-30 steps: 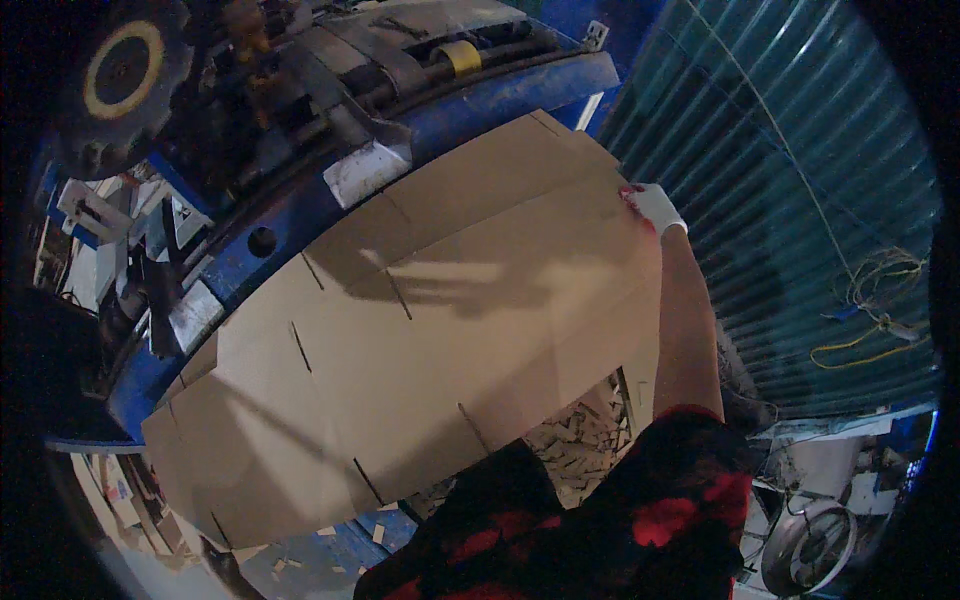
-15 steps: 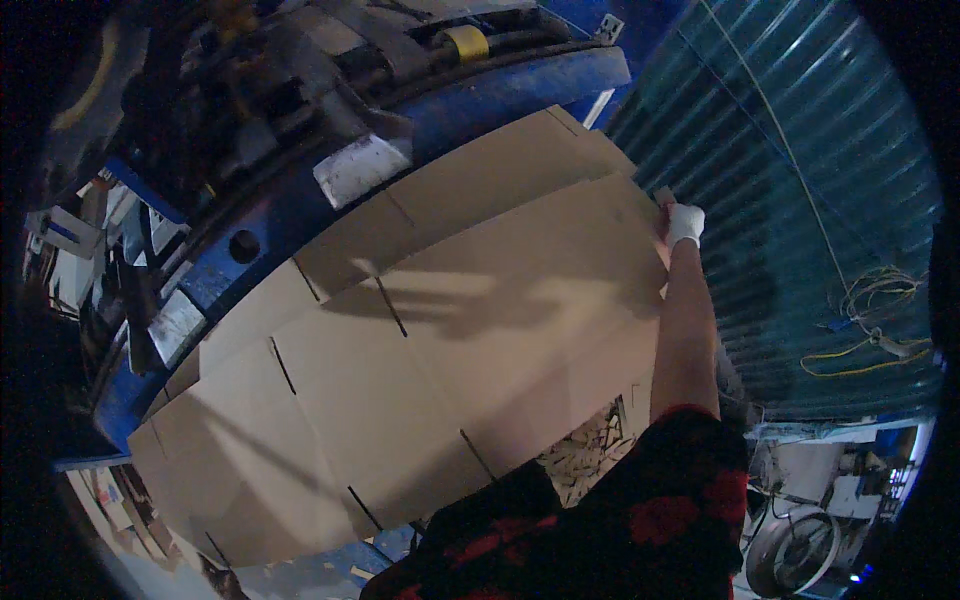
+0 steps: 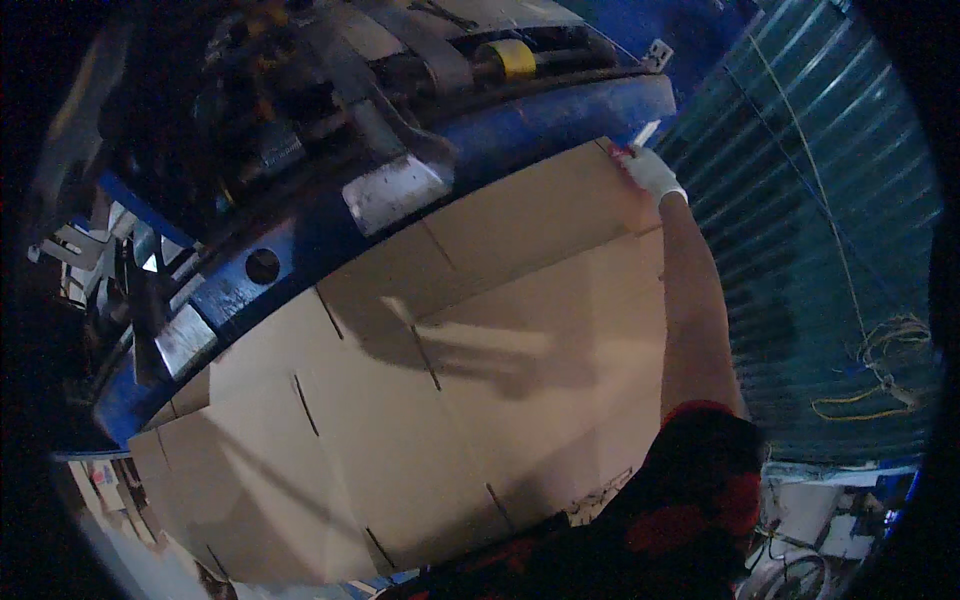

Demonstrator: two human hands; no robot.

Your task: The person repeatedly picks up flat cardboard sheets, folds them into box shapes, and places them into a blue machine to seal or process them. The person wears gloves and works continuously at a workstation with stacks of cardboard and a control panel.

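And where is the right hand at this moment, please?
In the head view, the right hand is at the upper right, at the far right corner of the cardboard, below the blue beam's right end.

We get dim, grainy footage, black corners, fisheye bend at the rim. Light pools on the cardboard (image 3: 450, 430), crossed by soft shadows. We see faint sheen on the wall (image 3: 800, 220); the machine (image 3: 300, 95) sits in murk, details smeared.
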